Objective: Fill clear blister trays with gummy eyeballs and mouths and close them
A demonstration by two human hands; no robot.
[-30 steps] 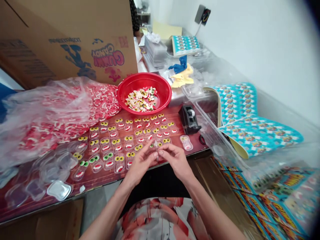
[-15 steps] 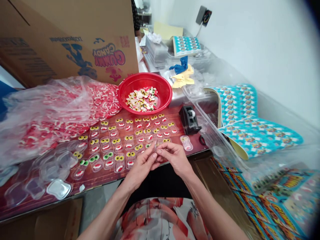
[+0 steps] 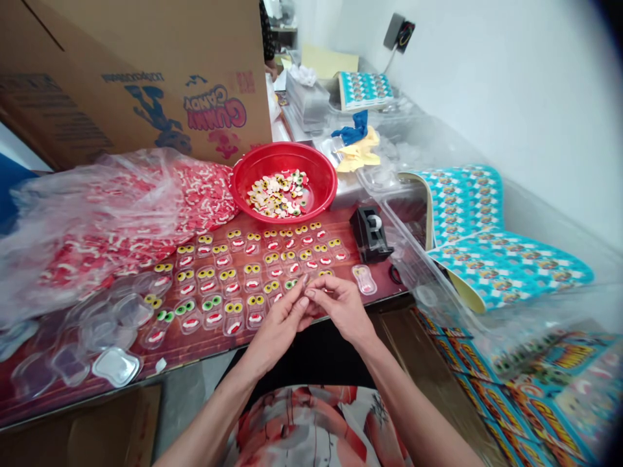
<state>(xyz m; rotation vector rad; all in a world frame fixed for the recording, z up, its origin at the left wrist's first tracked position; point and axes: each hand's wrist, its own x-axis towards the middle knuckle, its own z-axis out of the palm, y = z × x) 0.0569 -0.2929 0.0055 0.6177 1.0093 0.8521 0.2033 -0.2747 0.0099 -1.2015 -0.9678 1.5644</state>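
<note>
In the head view, my left hand (image 3: pixel 280 321) and right hand (image 3: pixel 341 305) met at the near edge of the red table (image 3: pixel 204 347), fingertips pinched together on a small clear plastic cup (image 3: pixel 305 285), barely visible between them. Just beyond lay rows of filled candy cups (image 3: pixel 253 272). The red bowl (image 3: pixel 283 181) of loose gummies stood behind those, with the tape dispenser (image 3: pixel 370 232) to its right.

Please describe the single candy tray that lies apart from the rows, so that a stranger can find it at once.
Start at the red bowl, then go to the black tape dispenser in front of it. The lone tray lies just nearer than the dispenser, right of the filled rows. Unlike them, it shows no yellow eyes.
</note>
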